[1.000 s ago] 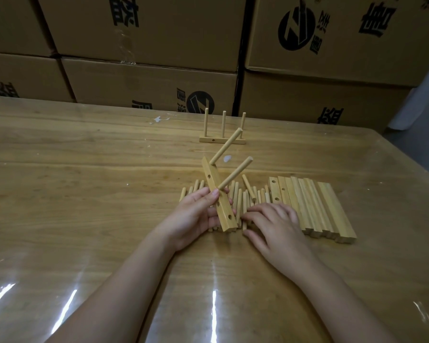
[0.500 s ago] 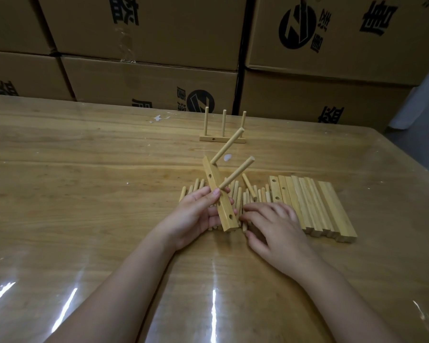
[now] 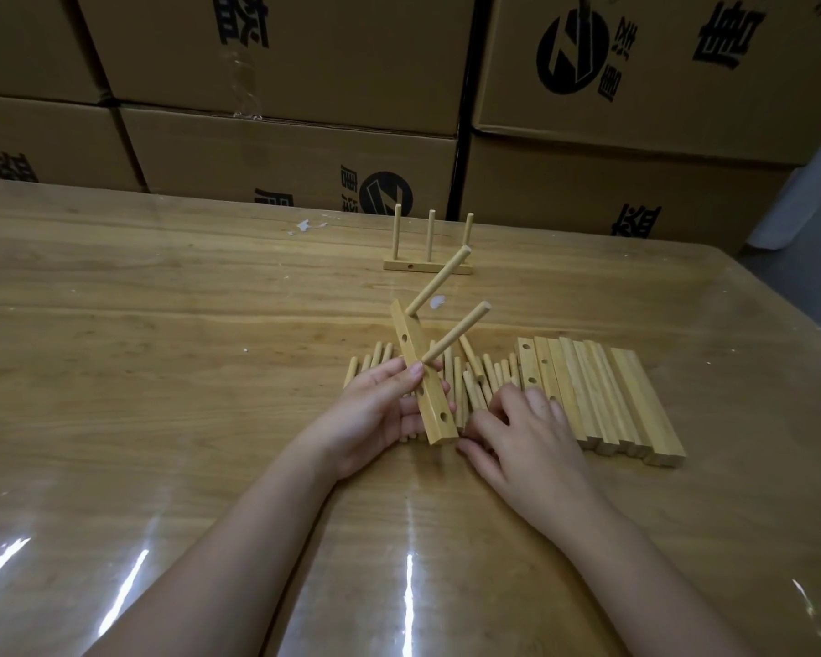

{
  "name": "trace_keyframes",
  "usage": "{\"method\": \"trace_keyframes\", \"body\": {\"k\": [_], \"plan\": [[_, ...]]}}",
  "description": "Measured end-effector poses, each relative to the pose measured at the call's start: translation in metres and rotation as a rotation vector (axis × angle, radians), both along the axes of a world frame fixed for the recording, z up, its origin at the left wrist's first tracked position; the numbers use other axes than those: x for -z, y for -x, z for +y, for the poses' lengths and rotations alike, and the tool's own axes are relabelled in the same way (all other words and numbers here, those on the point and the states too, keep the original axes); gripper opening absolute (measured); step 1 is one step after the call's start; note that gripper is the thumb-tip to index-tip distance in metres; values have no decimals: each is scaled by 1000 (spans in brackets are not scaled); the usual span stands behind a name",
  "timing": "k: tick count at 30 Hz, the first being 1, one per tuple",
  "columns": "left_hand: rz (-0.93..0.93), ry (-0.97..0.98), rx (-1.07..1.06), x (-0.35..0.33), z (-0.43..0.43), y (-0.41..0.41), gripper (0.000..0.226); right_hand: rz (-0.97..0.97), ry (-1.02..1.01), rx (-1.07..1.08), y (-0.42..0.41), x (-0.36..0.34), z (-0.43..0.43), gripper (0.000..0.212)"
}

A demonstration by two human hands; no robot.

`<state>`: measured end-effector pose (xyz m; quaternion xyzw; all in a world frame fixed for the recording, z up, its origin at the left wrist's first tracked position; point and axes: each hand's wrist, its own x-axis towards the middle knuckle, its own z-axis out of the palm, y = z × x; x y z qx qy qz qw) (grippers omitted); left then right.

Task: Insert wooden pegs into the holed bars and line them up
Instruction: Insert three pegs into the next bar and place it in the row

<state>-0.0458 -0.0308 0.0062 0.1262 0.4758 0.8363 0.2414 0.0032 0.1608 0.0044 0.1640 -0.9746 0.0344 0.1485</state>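
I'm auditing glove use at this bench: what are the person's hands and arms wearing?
Nothing worn shows. The left hand and right hand are bare: no gloves, rings or watch visible. The left forearm and right forearm are bare too, with no sleeve within the frame.

Glossy wooden table [image 3: 162, 372] (streaked with light glare), stacked printed cardboard boxes [image 3: 304, 149] behind it
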Motion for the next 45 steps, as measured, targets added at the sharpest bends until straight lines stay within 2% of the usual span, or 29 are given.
{"method": "trace_keyframes", "body": {"k": [3, 7, 9, 12, 17, 23, 25, 31, 36, 45], "plan": [[5, 2, 4, 1, 0, 0, 29, -23, 18, 3, 1, -1, 1, 23], [2, -4, 3, 1, 0, 1, 37, -56, 129, 21, 2, -4, 2, 14], [-1, -13, -1, 1, 0, 1, 39, -60, 185, 41, 2, -3, 3, 22], [-4, -27, -16, 1, -1, 2, 41, -35, 395, 57, 3, -2, 6, 34], [-20, -117, -24, 1, -4, 3, 40, -9, 778, 5, 5, -2, 11, 21], [-4, -145, -35, -1, -4, 3, 45, -75, 985, -82, 5, -6, 8, 23], [13, -133, -29, 0, -4, 3, 43, -104, 978, -104, 4, -5, 6, 16], [47, -59, -46, 2, -4, 3, 52, -83, 915, -120, 4, -4, 7, 22], [77, -84, -59, 2, -5, 3, 55, 123, 736, -118, 4, -7, 11, 23], [143, 48, -130, -3, 1, -3, 32, 342, 412, -39, 0, -14, 15, 23]]}}
